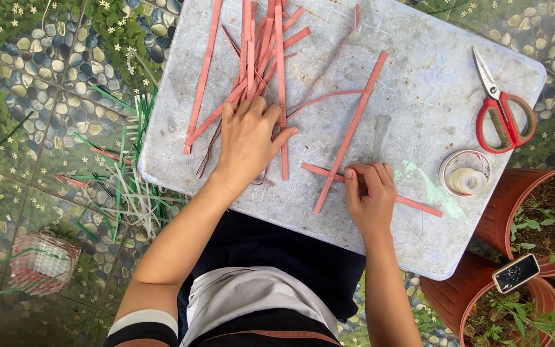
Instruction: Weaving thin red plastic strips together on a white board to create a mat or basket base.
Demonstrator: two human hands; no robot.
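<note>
crossed pink strips (348, 138) pinned, not fixed.
right hand (370, 193) fingers curled shut pressing the crossing; left hand (248, 138) flat, open on the strip pile (258, 58); strips may slip askew if pressure eases.

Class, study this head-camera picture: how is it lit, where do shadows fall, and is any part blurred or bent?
Head view: soft, even daylight, no harsh glare on the grey board; faint shadows sit close under the left hand, right hand and red scissors; focus is sharp on the pink strips; the board's edges bow slightly, a wide-lens distortion towards the corners.
</note>
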